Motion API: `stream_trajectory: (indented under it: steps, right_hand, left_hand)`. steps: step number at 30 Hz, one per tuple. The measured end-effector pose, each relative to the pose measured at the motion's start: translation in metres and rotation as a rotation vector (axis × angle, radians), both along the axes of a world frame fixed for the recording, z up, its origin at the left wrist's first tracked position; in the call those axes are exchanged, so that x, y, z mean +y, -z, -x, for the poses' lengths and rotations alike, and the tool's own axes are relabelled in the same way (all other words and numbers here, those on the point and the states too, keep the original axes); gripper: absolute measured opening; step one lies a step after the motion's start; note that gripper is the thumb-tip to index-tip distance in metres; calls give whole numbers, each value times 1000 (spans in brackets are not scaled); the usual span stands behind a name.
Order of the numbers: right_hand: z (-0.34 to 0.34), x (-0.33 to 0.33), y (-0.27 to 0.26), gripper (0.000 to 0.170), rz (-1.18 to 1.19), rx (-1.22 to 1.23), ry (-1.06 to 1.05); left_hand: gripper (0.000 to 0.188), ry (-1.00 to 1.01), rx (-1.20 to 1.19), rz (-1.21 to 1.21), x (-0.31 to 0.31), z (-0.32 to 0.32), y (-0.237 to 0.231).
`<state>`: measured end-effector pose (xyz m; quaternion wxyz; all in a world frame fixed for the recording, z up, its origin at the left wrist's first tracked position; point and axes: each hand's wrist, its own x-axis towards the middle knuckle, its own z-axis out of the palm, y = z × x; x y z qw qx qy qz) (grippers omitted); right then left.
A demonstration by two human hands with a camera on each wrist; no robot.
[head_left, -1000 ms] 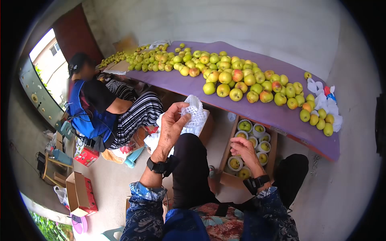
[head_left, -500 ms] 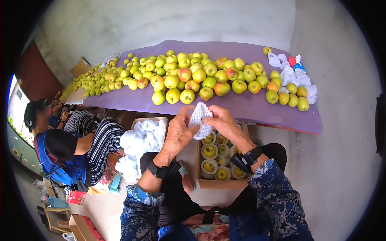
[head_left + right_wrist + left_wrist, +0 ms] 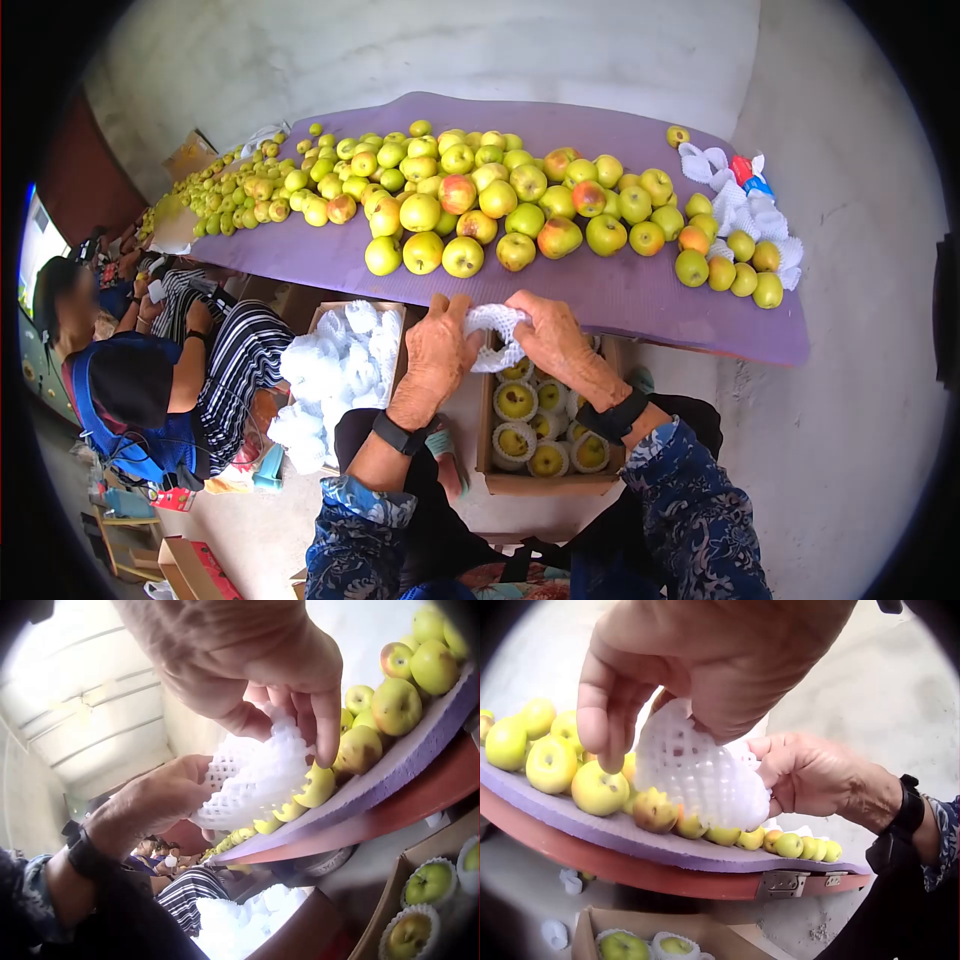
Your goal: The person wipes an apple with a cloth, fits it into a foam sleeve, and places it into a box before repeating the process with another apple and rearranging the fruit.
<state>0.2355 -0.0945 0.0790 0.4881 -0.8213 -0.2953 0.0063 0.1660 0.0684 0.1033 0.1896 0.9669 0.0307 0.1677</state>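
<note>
A white foam fruit net [image 3: 487, 317] is stretched between both hands above the front edge of the table. My left hand [image 3: 437, 345] pinches one side of it between thumb and fingers. On the opposite side my right hand [image 3: 556, 343] grips the rim, and the net's mouth is spread into a ring in the head view. In the left wrist view the mesh of the net [image 3: 705, 780] shows with no fruit inside. Below the hands stands a cardboard box [image 3: 550, 486] of apples [image 3: 516, 401], several wearing white foam nets.
Many loose yellow-green apples [image 3: 420, 212] cover a purple-topped table [image 3: 640, 305] ahead. More foam nets [image 3: 745, 212] lie at its right end. A box heaped with white nets [image 3: 335, 372] stands left of my knee. Another person [image 3: 150, 385] sits at the left.
The right hand has come up from the apple box to the net held in the left hand. Both hands have spread its mouth open. The view has swung right.
</note>
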Motion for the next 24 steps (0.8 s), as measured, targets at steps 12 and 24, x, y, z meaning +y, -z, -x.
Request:
stream_trajectory:
  steps: [12, 24]
  right_hand:
    - [-19, 4, 14, 28, -225, 158, -44]
    - [-108, -7, 27, 63, 288, -441, 479]
  left_hand:
    - [21, 39, -27, 306, 5, -5, 21]
    - [21, 13, 67, 248, 11, -7, 36]
